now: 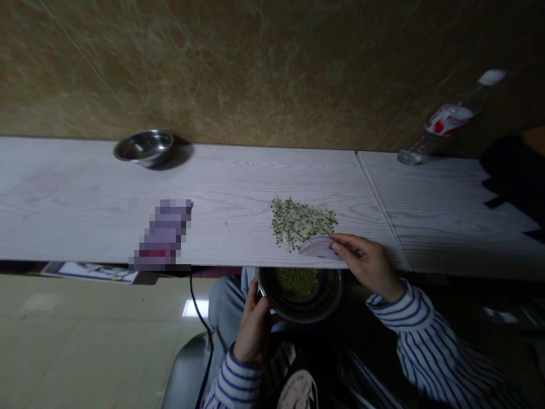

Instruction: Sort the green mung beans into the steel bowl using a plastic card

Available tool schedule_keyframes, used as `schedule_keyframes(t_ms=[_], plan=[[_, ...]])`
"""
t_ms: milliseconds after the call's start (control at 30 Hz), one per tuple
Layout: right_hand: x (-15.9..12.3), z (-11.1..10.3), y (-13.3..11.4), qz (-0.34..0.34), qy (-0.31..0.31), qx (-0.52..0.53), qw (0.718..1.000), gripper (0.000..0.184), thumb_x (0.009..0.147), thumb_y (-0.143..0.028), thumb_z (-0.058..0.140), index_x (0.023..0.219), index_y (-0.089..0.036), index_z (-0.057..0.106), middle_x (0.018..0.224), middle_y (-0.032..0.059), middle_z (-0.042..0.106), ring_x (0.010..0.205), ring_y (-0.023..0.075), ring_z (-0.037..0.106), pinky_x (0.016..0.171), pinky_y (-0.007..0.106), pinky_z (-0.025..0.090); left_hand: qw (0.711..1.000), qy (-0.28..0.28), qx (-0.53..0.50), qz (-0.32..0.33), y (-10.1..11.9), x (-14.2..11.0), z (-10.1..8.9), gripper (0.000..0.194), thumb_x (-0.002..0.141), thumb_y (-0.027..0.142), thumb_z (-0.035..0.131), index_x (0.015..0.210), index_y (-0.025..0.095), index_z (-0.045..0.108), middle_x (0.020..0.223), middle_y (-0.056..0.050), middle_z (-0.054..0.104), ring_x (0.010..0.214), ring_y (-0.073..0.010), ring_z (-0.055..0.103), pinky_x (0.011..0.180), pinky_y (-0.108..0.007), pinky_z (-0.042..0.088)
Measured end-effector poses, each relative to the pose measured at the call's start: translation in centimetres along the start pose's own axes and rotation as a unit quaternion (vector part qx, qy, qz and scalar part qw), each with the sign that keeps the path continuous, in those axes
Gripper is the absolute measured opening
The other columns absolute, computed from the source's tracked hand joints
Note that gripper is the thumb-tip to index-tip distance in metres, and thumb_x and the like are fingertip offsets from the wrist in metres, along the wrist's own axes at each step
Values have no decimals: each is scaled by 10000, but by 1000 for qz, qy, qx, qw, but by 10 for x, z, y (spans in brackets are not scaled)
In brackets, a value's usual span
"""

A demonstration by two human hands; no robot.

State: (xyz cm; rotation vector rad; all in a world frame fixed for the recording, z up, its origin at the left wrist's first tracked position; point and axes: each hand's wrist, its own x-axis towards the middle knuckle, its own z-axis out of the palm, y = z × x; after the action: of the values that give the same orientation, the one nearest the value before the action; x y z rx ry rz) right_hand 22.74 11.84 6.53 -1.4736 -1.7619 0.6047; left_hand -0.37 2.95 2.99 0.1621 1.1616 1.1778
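My left hand (254, 326) grips the left rim of a metal bowl (327, 309), held just under the table's front edge. Green mung beans (297, 281) lie in the bottom of this bowl. Above the tabletop, my right hand (369, 262) pinches a clear protractor (320, 247) by its right end. The protractor's curved edge is at the lower side of a spread-out patch of mixed green beans and white grains (300, 221). Some of the patch is behind the protractor.
A second metal bowl (145, 149) stands near the wall at the left. A blurred-out flat object (164, 233) lies at the front edge with a cable (207, 324) hanging below. A plastic bottle (447, 120) stands at the right, near a dark item (515, 176). A seam crosses the light wooden table (230, 193).
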Motion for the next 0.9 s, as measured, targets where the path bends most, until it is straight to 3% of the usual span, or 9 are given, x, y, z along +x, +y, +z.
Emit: schedule_keyframes(t_ms=[400,900], plan=[[10,-1,3,16,38,25,999,241,860,-327,641,1016,-207,781,958,82,806,824,237,762,778,365,620,1000,9,9,-3,4,-1,2,654,646,183,700,1292,253,619,1068,-60,709,786,-179,599,731,-353,534],[4,2,-3,6,8,14,1000,233,871,-309,634,1027,-229,788,993,69,805,882,234,762,832,363,618,1000,13,7,4,3,-1,2,599,632,191,700,1225,241,631,1062,-53,693,799,-186,601,644,-304,517]])
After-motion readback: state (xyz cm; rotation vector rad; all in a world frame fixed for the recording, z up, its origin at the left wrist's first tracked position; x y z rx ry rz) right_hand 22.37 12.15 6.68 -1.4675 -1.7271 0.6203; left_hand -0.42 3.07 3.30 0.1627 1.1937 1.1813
